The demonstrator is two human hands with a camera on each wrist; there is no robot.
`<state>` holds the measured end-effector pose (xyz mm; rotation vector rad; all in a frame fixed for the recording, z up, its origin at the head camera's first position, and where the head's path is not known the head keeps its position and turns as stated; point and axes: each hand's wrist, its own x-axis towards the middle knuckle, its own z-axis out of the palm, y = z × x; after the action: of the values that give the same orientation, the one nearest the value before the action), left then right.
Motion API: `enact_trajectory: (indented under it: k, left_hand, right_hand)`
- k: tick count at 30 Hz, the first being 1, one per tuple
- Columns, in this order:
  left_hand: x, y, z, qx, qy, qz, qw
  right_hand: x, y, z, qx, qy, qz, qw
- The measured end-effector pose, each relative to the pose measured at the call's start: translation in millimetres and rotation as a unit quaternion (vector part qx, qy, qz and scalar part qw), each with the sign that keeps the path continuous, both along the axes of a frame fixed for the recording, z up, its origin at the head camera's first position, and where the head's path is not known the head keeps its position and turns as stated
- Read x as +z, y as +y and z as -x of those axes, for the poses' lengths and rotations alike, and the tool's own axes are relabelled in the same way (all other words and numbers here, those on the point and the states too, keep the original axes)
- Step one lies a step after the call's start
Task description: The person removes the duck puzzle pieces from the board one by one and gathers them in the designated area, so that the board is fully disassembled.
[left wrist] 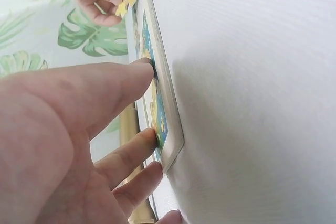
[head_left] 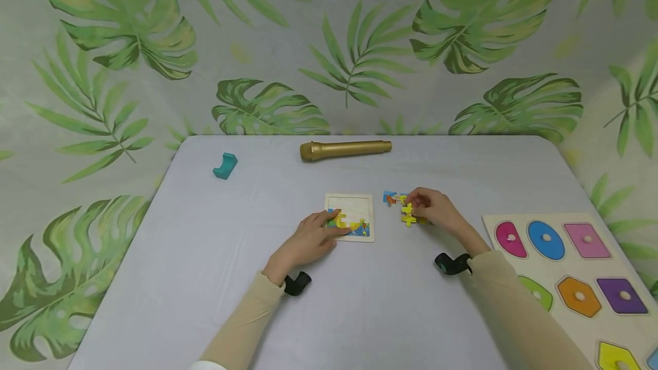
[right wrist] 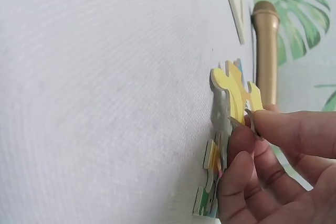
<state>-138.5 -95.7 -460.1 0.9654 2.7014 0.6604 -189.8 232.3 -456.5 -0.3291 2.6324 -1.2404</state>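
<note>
My left hand [head_left: 308,237] rests on a small square wooden jigsaw tray [head_left: 358,205]. Thumb and fingertips touch the blue, green and yellow pieces along its near side, while the far part shows bare wood. To the right of the tray, my right hand [head_left: 437,210] pinches a yellow jigsaw piece [right wrist: 234,90] between thumb and fingers, tilted up close over the table. Loose jigsaw pieces [head_left: 389,196] lie around that hand, one with blue and red on it. In the right wrist view more pieces [right wrist: 201,202] show below the fingers, partly hidden by them.
A gold microphone [head_left: 349,149] lies along the back of the table. Toward the back left is a teal block [head_left: 226,166] with a curved cutout. A large board [head_left: 537,261] of coloured knobbed shapes covers the right side, partly under the right sleeve.
</note>
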Motion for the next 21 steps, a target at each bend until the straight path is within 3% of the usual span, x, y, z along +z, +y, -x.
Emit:
enact_trajectory:
  k: [9, 21]
  left_hand:
    - [0.8, 0.0, -0.3, 0.002, -0.011, -0.008, 0.9999]
    - [-0.7, -0.6, -0.1, 0.002, -0.008, -0.008, 0.9999]
  right_hand:
    - [-2.9, -1.7, -0.5, 0.01, 0.044, -0.038, 0.9983]
    - [-2.8, -5.8, 0.6, 0.019, 0.068, -0.07, 0.995]
